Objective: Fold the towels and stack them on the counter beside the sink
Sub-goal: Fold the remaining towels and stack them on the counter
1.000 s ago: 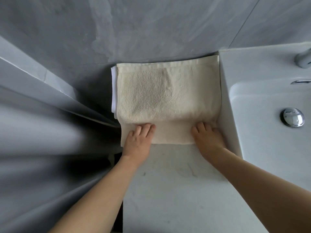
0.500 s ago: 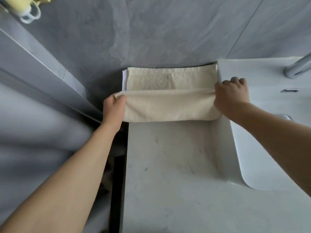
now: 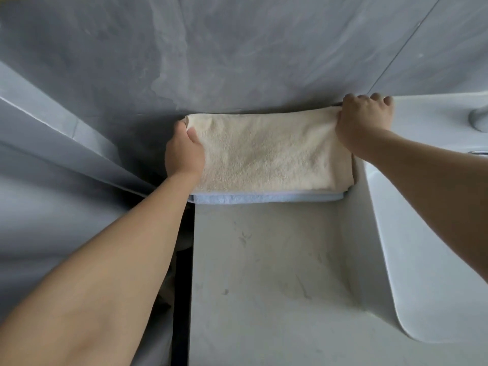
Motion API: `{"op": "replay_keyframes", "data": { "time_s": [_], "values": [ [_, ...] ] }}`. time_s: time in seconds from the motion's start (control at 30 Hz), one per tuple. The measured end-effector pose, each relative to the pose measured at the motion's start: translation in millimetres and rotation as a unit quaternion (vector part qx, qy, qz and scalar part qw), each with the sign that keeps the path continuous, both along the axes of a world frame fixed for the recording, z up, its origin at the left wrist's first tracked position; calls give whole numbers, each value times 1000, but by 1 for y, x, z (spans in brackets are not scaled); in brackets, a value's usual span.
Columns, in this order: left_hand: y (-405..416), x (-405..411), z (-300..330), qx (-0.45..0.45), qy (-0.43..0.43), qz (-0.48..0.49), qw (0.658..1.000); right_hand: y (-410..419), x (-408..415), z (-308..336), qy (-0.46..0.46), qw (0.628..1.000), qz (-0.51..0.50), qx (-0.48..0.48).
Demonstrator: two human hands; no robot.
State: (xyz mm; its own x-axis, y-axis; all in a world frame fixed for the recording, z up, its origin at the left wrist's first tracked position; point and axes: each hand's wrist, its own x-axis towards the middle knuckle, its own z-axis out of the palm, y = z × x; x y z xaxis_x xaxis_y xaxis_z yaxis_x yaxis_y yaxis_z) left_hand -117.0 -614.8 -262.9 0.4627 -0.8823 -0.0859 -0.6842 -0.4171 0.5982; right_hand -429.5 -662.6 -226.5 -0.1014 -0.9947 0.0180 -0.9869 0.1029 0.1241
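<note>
A cream towel (image 3: 266,154) lies folded against the back wall on the white counter (image 3: 266,273), left of the sink (image 3: 433,249). It rests on a folded pale blue towel (image 3: 264,198), whose front edge shows beneath it. My left hand (image 3: 183,151) grips the cream towel's far left corner, thumb on top. My right hand (image 3: 364,122) grips its far right corner with curled fingers, beside the sink's raised rim.
A grey marbled wall (image 3: 237,54) rises directly behind the towels. A tap base (image 3: 479,118) stands at the far right on the sink surround. A dark gap (image 3: 182,286) runs along the counter's left edge beside a grey panel.
Both hands carried the cream towel's near edge back over itself to the wall, so it now lies folded in half. The blue towel's front edge has come into view.
</note>
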Motion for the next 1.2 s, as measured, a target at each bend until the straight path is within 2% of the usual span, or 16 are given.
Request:
{"op": "replay_keyframes", "data": {
  "time_s": [0.13, 0.3, 0.37, 0.43, 0.47, 0.5, 0.57, 0.63, 0.67, 0.73, 0.8, 0.9, 1.1, 1.2],
  "values": [
    [-3, -4, -7, -28, -81, -3, 996, -4, 1, -15, -7, 999, -25, -35],
    [-2, -9, -11, -64, -99, 13, 993, 7, 13, -15, -54, 993, -89, -63],
    [-4, -10, -12, -57, -81, 33, 995, 20, 26, -15, -74, 990, -43, -109],
    [-4, -14, -10, -97, -77, 57, 991, 38, 44, -21, -115, 982, 86, -126],
    [-2, -17, -9, -132, -119, 52, 983, 46, 52, -28, -126, 973, 153, -114],
    [2, -22, -9, -162, -171, 27, 971, 52, 57, -37, -133, 968, 191, -91],
    [10, -37, -11, -213, -215, -109, 947, 56, 59, -52, -165, 975, 151, -12],
    [13, -52, -16, -181, -205, -291, 917, 54, 53, -66, -190, 976, 90, 46],
    [14, -56, -21, -125, -206, -356, 903, 53, 49, -70, -182, 978, 92, 52],
    [13, -51, -32, -14, -227, -405, 885, 52, 45, -72, -156, 981, 104, 53],
    [9, -39, -44, 33, -266, -396, 878, 49, 39, -74, -129, 985, 97, 54],
    [8, -16, -45, 38, -316, -350, 881, 50, 36, -78, -117, 990, 83, 9],
    [3, -9, -48, 59, -319, -324, 889, 47, 33, -88, -152, 984, 94, -8],
    [2, -11, -39, 88, -311, -333, 886, 45, 33, -80, -169, 981, 89, 27]
  ]
}}
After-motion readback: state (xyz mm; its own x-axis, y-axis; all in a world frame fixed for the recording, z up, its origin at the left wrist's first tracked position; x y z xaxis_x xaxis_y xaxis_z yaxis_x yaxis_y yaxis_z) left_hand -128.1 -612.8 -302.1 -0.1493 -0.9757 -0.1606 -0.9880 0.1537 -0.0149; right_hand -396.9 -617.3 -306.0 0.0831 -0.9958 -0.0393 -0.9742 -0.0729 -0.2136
